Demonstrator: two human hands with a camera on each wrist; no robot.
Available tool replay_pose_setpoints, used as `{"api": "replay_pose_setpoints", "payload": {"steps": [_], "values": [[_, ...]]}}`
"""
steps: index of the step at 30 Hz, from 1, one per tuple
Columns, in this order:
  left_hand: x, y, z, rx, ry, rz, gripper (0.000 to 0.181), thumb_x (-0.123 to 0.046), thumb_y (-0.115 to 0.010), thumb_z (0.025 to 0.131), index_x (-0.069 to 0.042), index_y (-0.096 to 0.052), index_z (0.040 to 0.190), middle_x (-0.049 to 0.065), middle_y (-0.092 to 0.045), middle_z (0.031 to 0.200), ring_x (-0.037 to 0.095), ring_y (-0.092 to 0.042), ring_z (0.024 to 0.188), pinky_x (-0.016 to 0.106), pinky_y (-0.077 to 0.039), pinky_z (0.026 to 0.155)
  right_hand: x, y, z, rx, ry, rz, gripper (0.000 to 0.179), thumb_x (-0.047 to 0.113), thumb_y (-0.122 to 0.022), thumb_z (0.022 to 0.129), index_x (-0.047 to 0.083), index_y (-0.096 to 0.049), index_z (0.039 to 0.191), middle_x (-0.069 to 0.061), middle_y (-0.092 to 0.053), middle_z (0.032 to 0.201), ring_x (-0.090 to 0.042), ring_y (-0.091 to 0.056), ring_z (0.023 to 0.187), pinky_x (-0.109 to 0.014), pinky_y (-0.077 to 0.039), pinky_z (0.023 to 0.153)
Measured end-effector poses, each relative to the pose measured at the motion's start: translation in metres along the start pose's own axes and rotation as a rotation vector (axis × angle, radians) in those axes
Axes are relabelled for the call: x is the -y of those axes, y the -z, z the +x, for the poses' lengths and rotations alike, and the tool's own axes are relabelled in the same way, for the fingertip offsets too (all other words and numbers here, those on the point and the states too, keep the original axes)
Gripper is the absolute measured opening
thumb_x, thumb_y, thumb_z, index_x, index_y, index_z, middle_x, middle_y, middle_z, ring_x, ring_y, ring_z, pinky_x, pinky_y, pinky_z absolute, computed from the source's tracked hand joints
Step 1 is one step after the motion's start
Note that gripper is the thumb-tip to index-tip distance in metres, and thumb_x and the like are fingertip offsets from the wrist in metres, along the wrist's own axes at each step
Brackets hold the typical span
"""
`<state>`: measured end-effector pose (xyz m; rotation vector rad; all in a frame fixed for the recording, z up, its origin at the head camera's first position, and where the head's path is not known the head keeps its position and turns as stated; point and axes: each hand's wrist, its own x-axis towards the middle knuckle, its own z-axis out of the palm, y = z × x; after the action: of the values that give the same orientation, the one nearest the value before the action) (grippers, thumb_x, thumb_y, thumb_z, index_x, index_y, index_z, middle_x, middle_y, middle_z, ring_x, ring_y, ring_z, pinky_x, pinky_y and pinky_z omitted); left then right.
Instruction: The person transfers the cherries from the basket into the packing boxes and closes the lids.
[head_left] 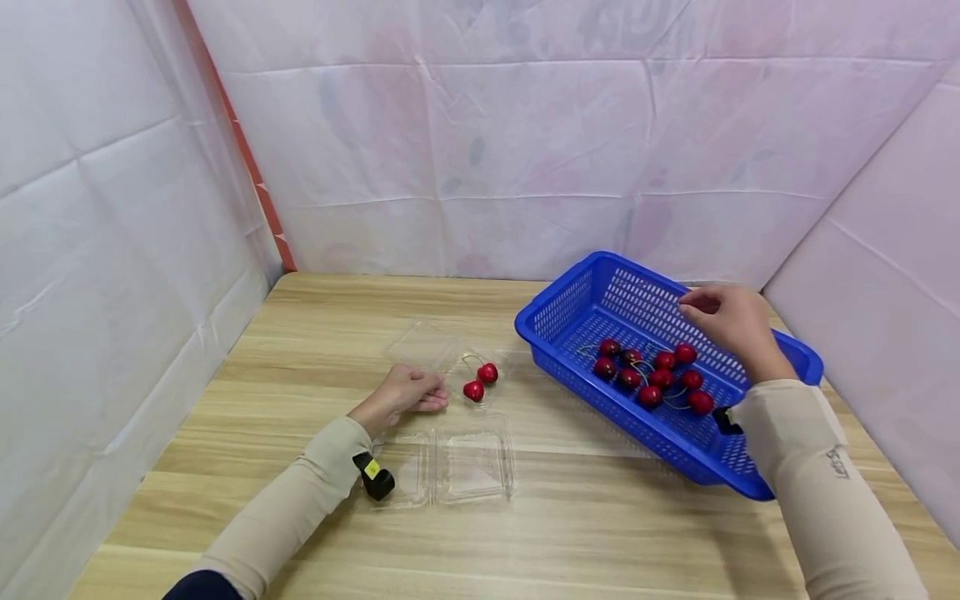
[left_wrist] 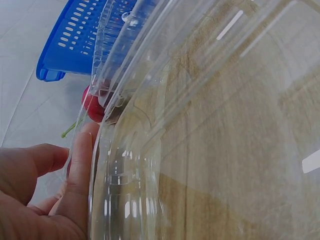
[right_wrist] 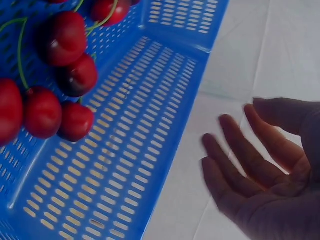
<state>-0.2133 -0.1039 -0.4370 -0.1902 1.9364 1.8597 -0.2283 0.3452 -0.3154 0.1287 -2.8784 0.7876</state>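
Above the far right side of the blue basket [head_left: 555, 354], my right hand [head_left: 731, 325] hovers with fingers loosely bent and nothing in them. In the right wrist view its fingers [right_wrist: 240, 150] are spread apart beside the basket wall. Several red cherries [head_left: 660, 377] with green stems lie in the basket. On the left, my left hand [head_left: 408, 392] pinches the rim of a transparent plastic clamshell box [head_left: 457, 354] between thumb and fingers. Two cherries [head_left: 480, 382] sit in that box, close to my fingertips.
A second transparent clamshell box [head_left: 472, 458] lies opened flat nearer to me, beside my left wrist. Both boxes and the basket stand on a wooden table [head_left: 585, 533]. White sheeting [head_left: 525, 150] hangs behind and at both sides.
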Motion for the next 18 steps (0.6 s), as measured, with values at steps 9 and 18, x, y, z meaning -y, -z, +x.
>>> {"api": "replay_pose_setpoints", "payload": {"steps": [9, 18], "values": [[-0.001, -0.001, -0.001, -0.001, -0.003, 0.005, 0.024, -0.007, -0.055, 0.097, 0.015, -0.061, 0.103, 0.012, -0.069, 0.077, 0.013, -0.068, 0.064, 0.024, -0.06, 0.066, -0.011, -0.004, 0.006, 0.232, -0.032, -0.034, 0.043, 0.028, -0.052, 0.099, -0.009, -0.058, 0.118, -0.034, -0.059, 0.113, -0.047, -0.056, 0.102, -0.061, -0.049, 0.086], [-0.001, -0.001, -0.001, -0.01, 0.009, 0.008, 0.024, -0.008, -0.056, 0.096, 0.014, -0.062, 0.102, 0.011, -0.069, 0.077, 0.013, -0.068, 0.064, 0.023, -0.06, 0.067, -0.024, -0.011, 0.011, 0.413, -0.022, -0.071, 0.041, 0.019, -0.043, 0.102, -0.015, -0.051, 0.124, -0.036, -0.055, 0.115, -0.05, -0.053, 0.106, -0.067, -0.043, 0.091]]}}
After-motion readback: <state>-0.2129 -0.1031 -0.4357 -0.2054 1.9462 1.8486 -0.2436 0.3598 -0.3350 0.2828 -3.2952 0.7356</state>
